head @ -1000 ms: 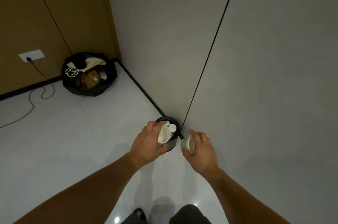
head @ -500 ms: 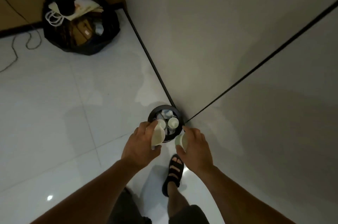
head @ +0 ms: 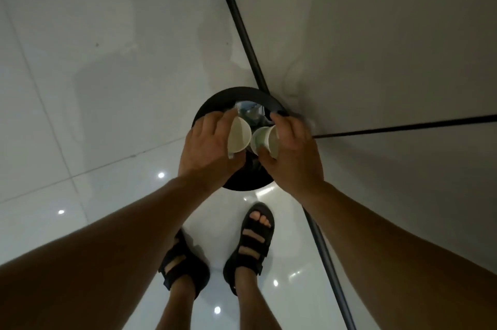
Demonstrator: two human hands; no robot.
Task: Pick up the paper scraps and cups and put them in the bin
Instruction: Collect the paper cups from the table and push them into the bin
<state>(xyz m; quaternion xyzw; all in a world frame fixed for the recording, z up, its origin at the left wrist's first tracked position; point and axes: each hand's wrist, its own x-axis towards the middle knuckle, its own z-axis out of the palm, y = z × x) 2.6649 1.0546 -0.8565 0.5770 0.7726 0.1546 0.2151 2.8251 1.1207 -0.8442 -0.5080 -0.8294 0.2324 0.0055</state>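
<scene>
Directly over the black bin (head: 236, 92), beside the wall.
Curled fingers of left hand (head: 209, 152) grip white cup (head: 239, 136); right hand (head: 293, 157) pinches green-printed cup (head: 265, 141).

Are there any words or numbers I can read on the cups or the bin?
No text can be read here.
On the right cup: green marks, too blurred to read.
On the left cup: no words show.
On the bin: no label shows.

no text, label or number can be read on anything here
</scene>
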